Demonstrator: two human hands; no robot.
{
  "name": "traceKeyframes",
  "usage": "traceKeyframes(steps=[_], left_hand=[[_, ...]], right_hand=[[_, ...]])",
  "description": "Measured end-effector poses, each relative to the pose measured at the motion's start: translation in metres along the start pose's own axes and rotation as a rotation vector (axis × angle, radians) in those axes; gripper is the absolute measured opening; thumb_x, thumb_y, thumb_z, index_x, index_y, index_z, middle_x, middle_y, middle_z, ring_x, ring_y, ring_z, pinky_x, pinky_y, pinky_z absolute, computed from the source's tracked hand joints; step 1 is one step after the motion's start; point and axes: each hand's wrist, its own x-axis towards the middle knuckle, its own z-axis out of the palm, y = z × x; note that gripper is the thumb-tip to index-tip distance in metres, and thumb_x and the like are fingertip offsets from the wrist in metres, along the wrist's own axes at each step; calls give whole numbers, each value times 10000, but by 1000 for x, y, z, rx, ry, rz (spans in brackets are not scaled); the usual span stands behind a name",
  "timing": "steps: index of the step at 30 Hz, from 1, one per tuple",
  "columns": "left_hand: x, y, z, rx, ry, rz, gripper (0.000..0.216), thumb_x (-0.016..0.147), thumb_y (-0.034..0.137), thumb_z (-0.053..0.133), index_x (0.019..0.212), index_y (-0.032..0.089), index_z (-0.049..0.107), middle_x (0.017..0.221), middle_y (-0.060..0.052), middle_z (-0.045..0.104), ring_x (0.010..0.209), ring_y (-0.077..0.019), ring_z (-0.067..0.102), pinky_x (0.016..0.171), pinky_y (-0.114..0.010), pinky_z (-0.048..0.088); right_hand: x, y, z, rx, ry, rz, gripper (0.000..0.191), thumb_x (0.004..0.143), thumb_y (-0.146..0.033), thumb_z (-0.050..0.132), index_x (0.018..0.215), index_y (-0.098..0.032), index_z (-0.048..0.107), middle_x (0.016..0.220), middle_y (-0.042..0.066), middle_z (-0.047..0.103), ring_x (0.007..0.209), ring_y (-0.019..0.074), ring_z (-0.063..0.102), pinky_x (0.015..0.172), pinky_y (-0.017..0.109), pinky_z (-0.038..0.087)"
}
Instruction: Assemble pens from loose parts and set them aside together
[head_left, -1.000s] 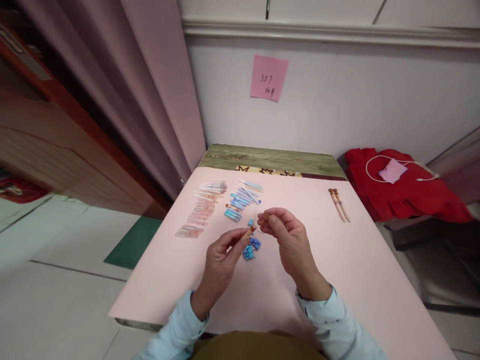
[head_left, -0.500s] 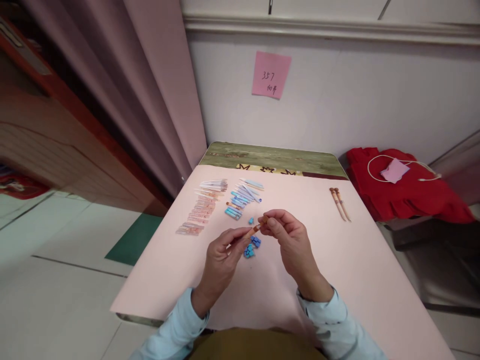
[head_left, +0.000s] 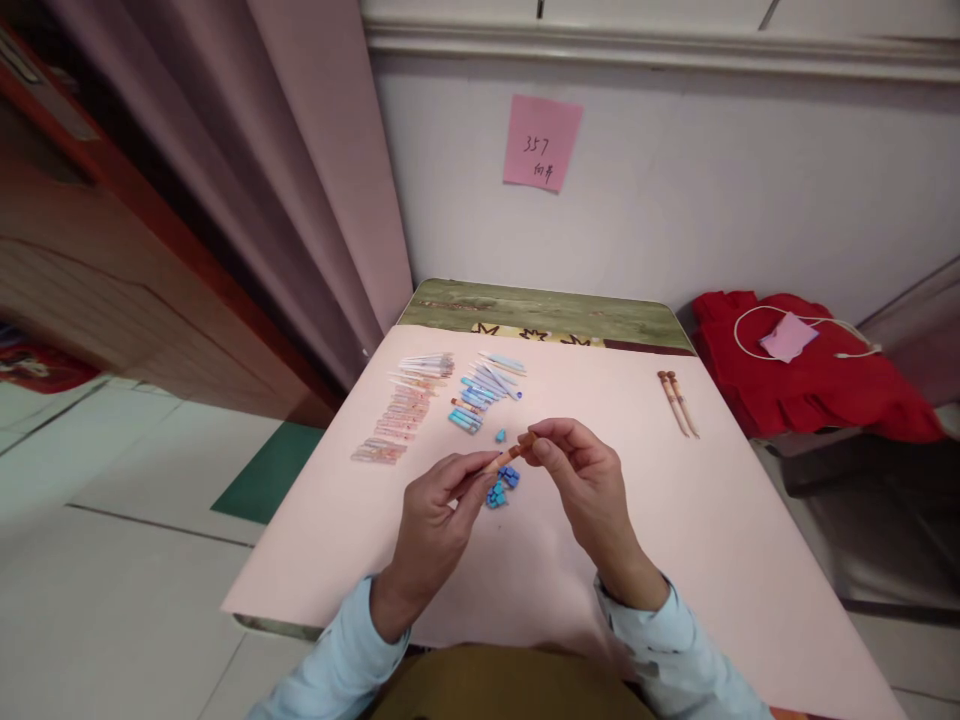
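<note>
Head view: above table [head_left: 750, 560], facing forward, down
Left hand [head_left: 435, 520], right hand [head_left: 589, 485]: near
Wall [head_left: 675, 180]: farther, ahead

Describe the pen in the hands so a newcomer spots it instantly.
Find the pale pink sheet covering most of the table; near its middle, the left hand and right hand nearly meet by some blue pieces. The tan-and-brown pen slants between them. Unlike the similar pair lying at the sheet's right, it is held in both hands.

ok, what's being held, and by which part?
A slim tan pen with a brown end: the left-hand grip is on its tan barrel, the right-hand grip on its brown end.
</note>
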Motion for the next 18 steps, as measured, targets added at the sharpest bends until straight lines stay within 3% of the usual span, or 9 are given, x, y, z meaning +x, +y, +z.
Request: traceKeyframes(steps=[12,18], left_hand=[[-6,6,1,8,54,90,230,880,157,650,1079,243,728,1009,-41,745,903,-177,703,755,-276,587],[-6,10,-3,167,86,244,318,857,114,660,1122,280,722,990,-44,745,890,-191,690,761,-310,578]], right_hand=[[-6,-10,1,-11,-9,-15,119,848,-312,734,911,-219,695,860,23,755,769,159,716,717,295,595],[-14,-17,3,8,-11,-11,139,839,-340,742,889,-221,690,853,34,763,767,188,732,701,336,621]])
